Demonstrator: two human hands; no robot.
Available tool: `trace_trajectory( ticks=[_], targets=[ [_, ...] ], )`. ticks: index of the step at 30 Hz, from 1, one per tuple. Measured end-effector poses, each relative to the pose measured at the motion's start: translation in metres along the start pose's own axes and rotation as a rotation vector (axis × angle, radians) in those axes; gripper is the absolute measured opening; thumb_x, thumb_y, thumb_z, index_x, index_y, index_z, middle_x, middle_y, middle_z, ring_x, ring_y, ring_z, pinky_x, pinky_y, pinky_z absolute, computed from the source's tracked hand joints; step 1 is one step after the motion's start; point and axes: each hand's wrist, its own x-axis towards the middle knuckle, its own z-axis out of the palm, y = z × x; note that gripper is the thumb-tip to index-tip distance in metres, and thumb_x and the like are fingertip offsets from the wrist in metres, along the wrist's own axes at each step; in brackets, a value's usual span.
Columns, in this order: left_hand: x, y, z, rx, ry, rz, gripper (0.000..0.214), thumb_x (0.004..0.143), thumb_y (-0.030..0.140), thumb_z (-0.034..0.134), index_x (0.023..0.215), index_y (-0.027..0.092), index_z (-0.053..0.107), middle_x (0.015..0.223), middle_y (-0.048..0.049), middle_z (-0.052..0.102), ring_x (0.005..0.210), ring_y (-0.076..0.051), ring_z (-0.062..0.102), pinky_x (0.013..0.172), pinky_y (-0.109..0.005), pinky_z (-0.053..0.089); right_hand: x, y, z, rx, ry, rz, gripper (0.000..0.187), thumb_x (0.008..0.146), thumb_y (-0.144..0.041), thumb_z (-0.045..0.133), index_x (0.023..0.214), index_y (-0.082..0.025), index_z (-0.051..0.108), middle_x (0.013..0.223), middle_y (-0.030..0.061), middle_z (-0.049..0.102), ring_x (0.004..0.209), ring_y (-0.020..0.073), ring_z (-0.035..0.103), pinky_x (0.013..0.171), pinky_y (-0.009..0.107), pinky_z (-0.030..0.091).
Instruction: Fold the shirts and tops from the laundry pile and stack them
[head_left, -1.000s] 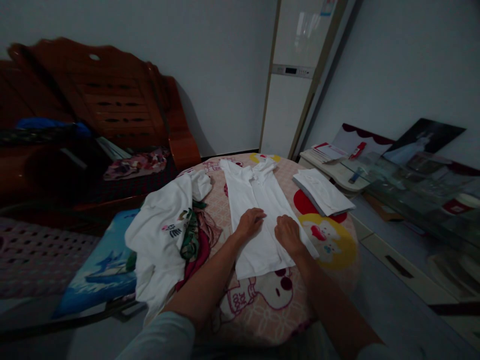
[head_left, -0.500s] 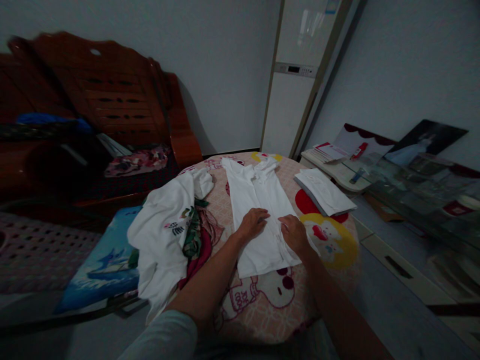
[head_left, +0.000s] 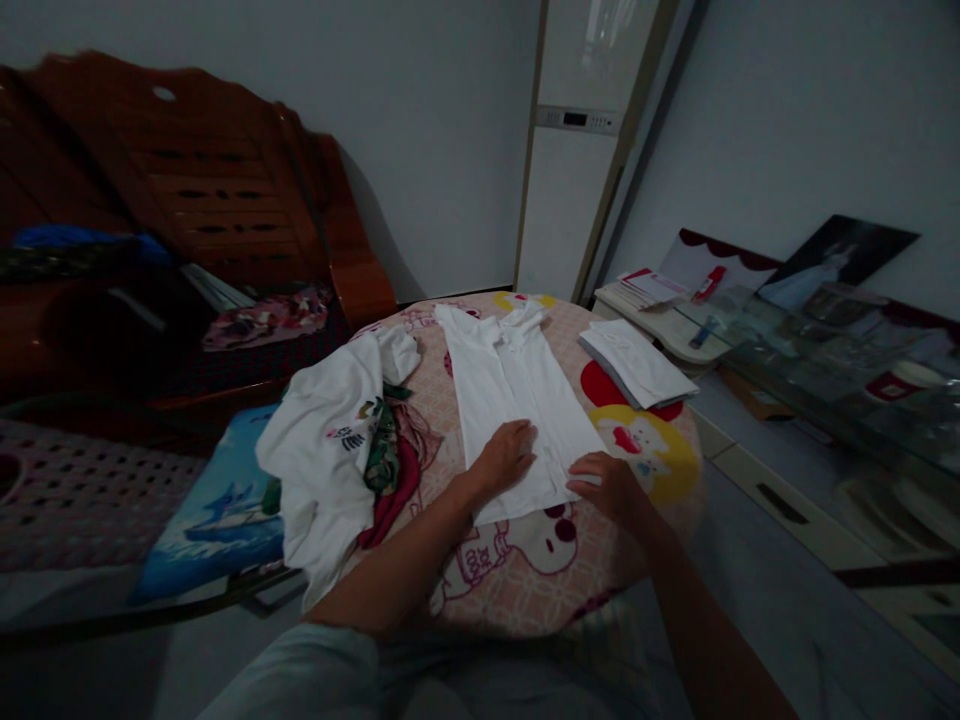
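Note:
A white shirt [head_left: 517, 400] lies on the round table, its collar at the far end and its sides folded inward into a long narrow shape. My left hand [head_left: 508, 455] rests on its lower middle, palm down with the fingers stretched out. At the shirt's lower right edge is my right hand [head_left: 607, 485], fingers apart and slightly bent, with the fingertips touching or just over the cloth. Neither hand grips anything that I can see.
Left on the patterned tablecloth [head_left: 487, 590] is a heap with a white printed garment [head_left: 322, 420] and green and red cloth. A folded white garment [head_left: 637, 360] sits at the right. Around stand a wooden sofa [head_left: 217, 190], a blue cushion [head_left: 217, 500] and a glass-topped cabinet [head_left: 795, 350].
My right hand has moved outward from the shirt's middle to its right edge, and its fingers have spread. The left hand stays on the cloth, now flatter. The view has shifted slightly.

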Motion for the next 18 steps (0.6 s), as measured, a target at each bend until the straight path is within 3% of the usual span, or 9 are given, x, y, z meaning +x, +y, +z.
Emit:
trace_trajectory(
  ticks=[3, 7, 12, 18],
  targets=[
    [-0.025, 0.030, -0.005, -0.004, -0.055, 0.031, 0.035, 0.082, 0.034, 0.068, 0.114, 0.021, 0.061, 0.113, -0.0114, 0.064, 0.107, -0.025, 0.059, 0.094, -0.039, 0.050, -0.005, -0.016, 0.003, -0.110, -0.009, 0.004, 0.009, 0.083, -0.028, 0.069, 0.085, -0.019, 0.070, 0.088, 0.0073, 0.071, 0.087, 0.0223, 0.064, 0.078, 0.035, 0.052],
    [-0.048, 0.055, -0.014, 0.081, -0.124, 0.051, 0.025, 0.081, 0.027, 0.067, 0.106, 0.021, 0.064, 0.103, -0.0100, 0.065, 0.097, -0.024, 0.059, 0.087, -0.036, 0.051, -0.005, -0.030, 0.008, -0.237, 0.010, 0.004, 0.004, 0.083, -0.019, 0.066, 0.087, -0.018, 0.068, 0.087, 0.0087, 0.067, 0.087, 0.0236, 0.060, 0.077, 0.035, 0.050],
    [-0.063, 0.057, -0.022, 0.086, -0.110, 0.097, 0.032, 0.084, 0.007, 0.052, 0.112, 0.019, 0.062, 0.109, -0.0091, 0.065, 0.103, -0.021, 0.059, 0.091, -0.036, 0.051, 0.000, -0.036, 0.016, -0.146, 0.095, -0.064, 0.015, 0.085, -0.014, 0.061, 0.097, -0.018, 0.069, 0.091, 0.0087, 0.068, 0.089, 0.0230, 0.061, 0.082, 0.037, 0.051],
    [-0.080, 0.047, -0.021, -0.047, -0.011, 0.148, 0.057, 0.076, 0.000, 0.050, 0.130, 0.016, 0.052, 0.122, -0.0117, 0.062, 0.113, -0.022, 0.056, 0.098, -0.042, 0.051, 0.004, -0.037, 0.030, -0.083, 0.080, -0.101, 0.033, 0.080, -0.003, 0.055, 0.102, -0.020, 0.072, 0.123, 0.0128, 0.065, 0.110, 0.0255, 0.059, 0.095, 0.045, 0.050]
  ],
)
